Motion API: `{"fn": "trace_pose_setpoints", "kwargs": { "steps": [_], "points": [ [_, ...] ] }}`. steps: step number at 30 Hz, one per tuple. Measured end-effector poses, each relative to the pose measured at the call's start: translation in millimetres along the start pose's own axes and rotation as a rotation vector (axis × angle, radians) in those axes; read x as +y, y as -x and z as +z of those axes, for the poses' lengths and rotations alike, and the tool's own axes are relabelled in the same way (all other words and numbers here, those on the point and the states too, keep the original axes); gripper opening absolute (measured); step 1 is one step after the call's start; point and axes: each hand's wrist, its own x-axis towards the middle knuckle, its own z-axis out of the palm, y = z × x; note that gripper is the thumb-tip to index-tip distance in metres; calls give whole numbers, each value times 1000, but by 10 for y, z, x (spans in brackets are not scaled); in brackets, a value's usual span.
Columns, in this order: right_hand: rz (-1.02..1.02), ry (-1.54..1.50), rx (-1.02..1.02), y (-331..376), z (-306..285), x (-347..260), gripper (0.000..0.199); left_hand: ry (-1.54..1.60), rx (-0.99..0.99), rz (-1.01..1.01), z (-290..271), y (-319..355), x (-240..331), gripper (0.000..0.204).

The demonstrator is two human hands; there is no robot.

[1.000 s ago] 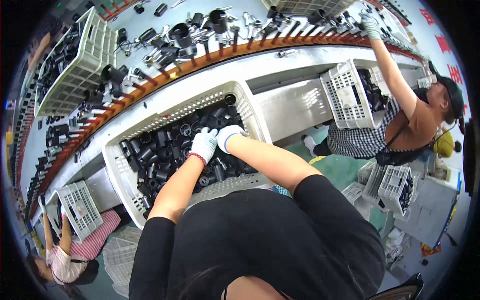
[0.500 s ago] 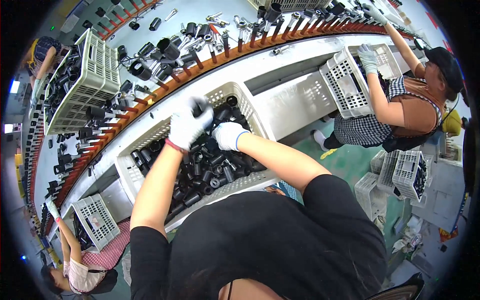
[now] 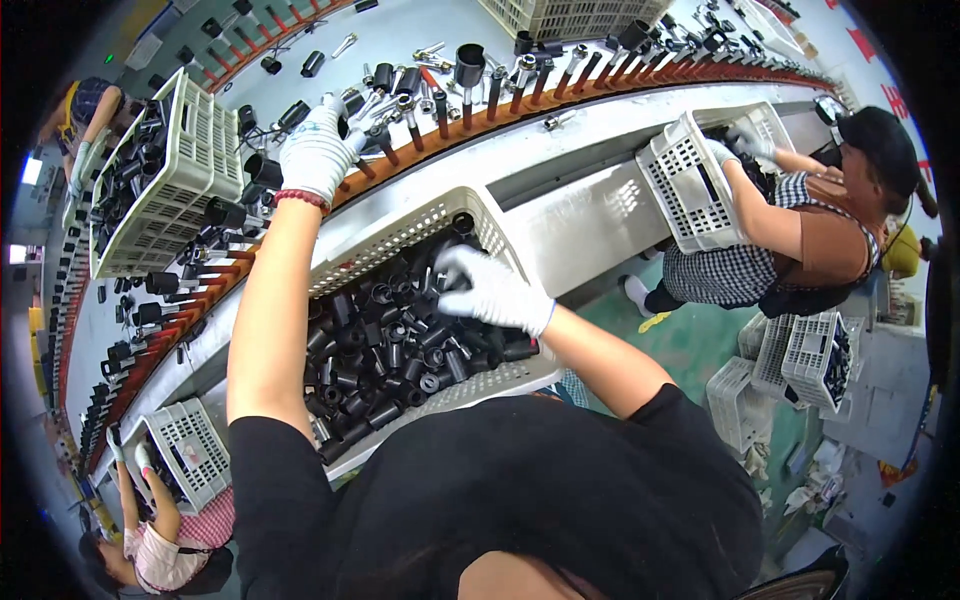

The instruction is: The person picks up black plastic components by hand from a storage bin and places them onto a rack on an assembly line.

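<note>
My left hand [image 3: 315,158], in a white knit glove with a red bracelet at the wrist, reaches over the orange-brown rail [image 3: 425,145] of upright pegs. Its thumb and fingers close round a black tubular part [image 3: 343,128], mostly hidden by the glove. Above the large pale crate [image 3: 517,250] hovers my right hand [image 3: 497,292], gloved too. Its curled fingers and thumb are apart with nothing visible between them. Many loose black tubular parts [image 3: 400,345] fill the crate below it.
Black cups and shiny metal pieces [image 3: 469,68] stand or lie along the rail. Another loaded crate [image 3: 195,140] sits at the left. A co-worker at the right works over a crate [image 3: 690,180]; another person is at lower left beside a crate [image 3: 190,450]. Stacked crates [image 3: 740,400] stand on the floor.
My left hand has moved from the crate up and left to the rail with the black tubular part. My right hand has lifted from among the crate's parts and shifted slightly right.
</note>
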Motion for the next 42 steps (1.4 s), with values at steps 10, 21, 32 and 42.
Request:
{"fn": "trace_pose_setpoints", "kwargs": {
  "steps": [10,21,32,42],
  "points": [
    [-53,460,801,-1638,-1718,-166,30,-201,365,163,-215,735,-303,57],
    [-327,991,704,-1926,-902,-665,20,73,-852,237,1156,2712,86,57],
    [-490,882,438,-2242,-388,-500,27,-28,-789,316,1404,2974,182,39],
    [-384,915,200,-2527,304,-903,22,44,-827,420,1446,3132,31,43]
  ]
}}
